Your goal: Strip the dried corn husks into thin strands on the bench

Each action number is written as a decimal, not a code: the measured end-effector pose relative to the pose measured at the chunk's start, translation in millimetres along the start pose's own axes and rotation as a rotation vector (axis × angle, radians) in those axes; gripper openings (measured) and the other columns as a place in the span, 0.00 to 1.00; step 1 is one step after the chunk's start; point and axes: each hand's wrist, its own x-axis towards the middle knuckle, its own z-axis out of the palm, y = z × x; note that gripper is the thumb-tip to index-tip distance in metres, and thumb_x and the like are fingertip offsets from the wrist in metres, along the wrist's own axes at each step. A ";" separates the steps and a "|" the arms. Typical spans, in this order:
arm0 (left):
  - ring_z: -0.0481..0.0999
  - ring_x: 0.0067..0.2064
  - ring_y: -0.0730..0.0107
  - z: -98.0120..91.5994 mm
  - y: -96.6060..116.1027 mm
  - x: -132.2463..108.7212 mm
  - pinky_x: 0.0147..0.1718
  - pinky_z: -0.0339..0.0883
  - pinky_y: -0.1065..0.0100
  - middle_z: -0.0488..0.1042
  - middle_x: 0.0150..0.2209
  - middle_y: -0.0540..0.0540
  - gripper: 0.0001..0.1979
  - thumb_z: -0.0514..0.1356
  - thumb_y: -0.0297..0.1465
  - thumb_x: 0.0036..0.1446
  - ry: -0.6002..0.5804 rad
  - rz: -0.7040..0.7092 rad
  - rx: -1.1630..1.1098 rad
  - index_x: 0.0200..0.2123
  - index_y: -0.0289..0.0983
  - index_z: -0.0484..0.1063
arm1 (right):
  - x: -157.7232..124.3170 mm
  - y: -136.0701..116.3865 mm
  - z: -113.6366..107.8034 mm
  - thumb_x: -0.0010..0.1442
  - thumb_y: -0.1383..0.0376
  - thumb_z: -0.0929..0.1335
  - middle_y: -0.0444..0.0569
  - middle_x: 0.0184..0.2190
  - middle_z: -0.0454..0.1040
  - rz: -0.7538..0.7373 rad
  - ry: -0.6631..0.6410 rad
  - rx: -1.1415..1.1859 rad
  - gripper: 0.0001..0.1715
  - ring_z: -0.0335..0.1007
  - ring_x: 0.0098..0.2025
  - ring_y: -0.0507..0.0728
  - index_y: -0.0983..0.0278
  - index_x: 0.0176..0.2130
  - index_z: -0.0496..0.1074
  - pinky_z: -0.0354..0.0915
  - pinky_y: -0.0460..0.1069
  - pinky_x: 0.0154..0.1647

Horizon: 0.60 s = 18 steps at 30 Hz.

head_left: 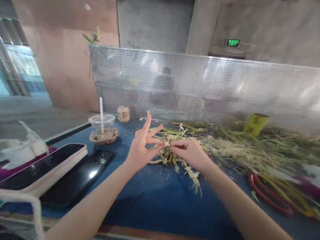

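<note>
Between the fingertips of both hands is a small pale dried flower [167,144], held above the table. My left hand [143,146] pinches its left side with thumb and forefinger while the other fingers stretch up and out. From the right, my right hand [191,151] grips it in a closed pinch. Behind and below the hands lies a pile of dried flower stems [172,156], with withered pale blooms hanging toward me. My fingers cover part of the flower.
A plastic cup with a straw [102,125] stands in a cardboard holder at left, near a small jar [123,114]. Two phones [82,173] lie nearer. Right are more dried plants [275,150], a yellow container [255,124] and red cord [267,196]. A perforated metal screen [195,86] borders the back.
</note>
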 end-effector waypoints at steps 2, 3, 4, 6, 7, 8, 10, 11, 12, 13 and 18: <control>0.66 0.53 0.57 0.2 -0.8 -0.3 0.51 0.50 0.51 0.79 0.29 0.48 0.45 0.60 0.28 0.52 -0.013 0.072 0.015 0.62 0.39 0.29 | 1.2 -0.7 0.4 0.54 0.64 0.64 0.41 0.16 0.63 -0.006 -0.011 -0.015 0.12 0.48 0.17 0.45 0.67 0.27 0.75 0.48 0.44 0.18; 0.67 0.53 0.57 0.2 -1.3 -0.3 0.50 0.51 0.52 0.79 0.30 0.48 0.44 0.59 0.28 0.52 -0.018 0.109 0.029 0.62 0.40 0.30 | 1.6 -0.8 0.7 0.53 0.65 0.64 0.41 0.15 0.63 -0.013 -0.014 -0.021 0.12 0.48 0.17 0.45 0.67 0.26 0.75 0.48 0.44 0.18; 0.68 0.52 0.58 0.0 -1.8 0.0 0.50 0.52 0.52 0.79 0.31 0.48 0.43 0.59 0.27 0.53 -0.021 0.146 0.047 0.62 0.40 0.31 | 1.9 -0.4 0.8 0.53 0.65 0.64 0.41 0.15 0.62 -0.022 -0.015 -0.027 0.12 0.47 0.17 0.45 0.67 0.25 0.74 0.48 0.44 0.18; 0.70 0.51 0.59 -0.9 -3.1 1.2 0.49 0.54 0.54 0.79 0.31 0.49 0.42 0.58 0.25 0.53 -0.023 0.225 0.098 0.62 0.40 0.33 | 2.2 1.6 1.1 0.53 0.66 0.64 0.41 0.15 0.62 -0.046 -0.007 -0.038 0.12 0.47 0.17 0.46 0.67 0.24 0.74 0.48 0.44 0.18; 0.71 0.50 0.60 -1.5 -4.1 2.0 0.48 0.55 0.55 0.79 0.31 0.49 0.41 0.58 0.25 0.53 -0.021 0.266 0.132 0.62 0.40 0.33 | 2.4 3.2 1.2 0.53 0.66 0.64 0.41 0.16 0.62 -0.064 -0.004 -0.039 0.12 0.48 0.17 0.46 0.67 0.24 0.74 0.48 0.44 0.18; 0.72 0.49 0.62 -2.2 -5.2 2.9 0.47 0.56 0.56 0.79 0.31 0.50 0.41 0.58 0.25 0.53 -0.018 0.310 0.168 0.62 0.40 0.34 | 2.7 5.1 1.3 0.53 0.66 0.64 0.42 0.16 0.62 -0.084 -0.008 -0.044 0.12 0.50 0.18 0.47 0.66 0.23 0.73 0.49 0.44 0.19; 0.73 0.47 0.65 -3.5 -7.9 4.7 0.46 0.58 0.60 0.80 0.31 0.51 0.40 0.58 0.24 0.53 -0.025 0.415 0.233 0.62 0.40 0.35 | 3.6 9.2 2.0 0.52 0.66 0.64 0.42 0.15 0.61 -0.106 -0.018 -0.056 0.13 0.51 0.18 0.47 0.66 0.21 0.72 0.50 0.45 0.20; 0.74 0.46 0.67 -4.1 -9.4 5.5 0.45 0.59 0.62 0.79 0.32 0.51 0.40 0.57 0.23 0.53 -0.040 0.471 0.262 0.62 0.41 0.36 | 4.1 11.0 2.8 0.52 0.65 0.64 0.42 0.15 0.61 -0.101 -0.025 -0.053 0.13 0.52 0.19 0.48 0.65 0.21 0.72 0.50 0.45 0.20; 0.74 0.45 0.69 -4.5 -10.8 6.2 0.45 0.60 0.63 0.79 0.34 0.51 0.39 0.57 0.22 0.53 -0.057 0.521 0.294 0.62 0.42 0.36 | 4.5 12.5 3.9 0.52 0.65 0.63 0.42 0.16 0.62 -0.091 -0.030 -0.042 0.12 0.53 0.19 0.48 0.65 0.22 0.73 0.51 0.45 0.21; 0.74 0.44 0.69 -4.7 -12.0 6.8 0.45 0.61 0.64 0.79 0.35 0.50 0.39 0.56 0.21 0.54 -0.074 0.564 0.330 0.62 0.42 0.37 | 4.8 13.5 5.5 0.52 0.65 0.63 0.42 0.17 0.63 -0.079 -0.030 -0.026 0.11 0.55 0.20 0.49 0.65 0.25 0.74 0.53 0.45 0.21; 0.75 0.39 0.69 -1.8 -13.0 6.8 0.45 0.63 0.63 0.77 0.35 0.49 0.37 0.55 0.21 0.54 -0.048 0.570 0.370 0.62 0.43 0.39 | 3.7 11.3 17.1 0.51 0.66 0.63 0.44 0.20 0.68 -0.083 0.051 -0.017 0.11 0.60 0.23 0.50 0.65 0.30 0.75 0.57 0.46 0.26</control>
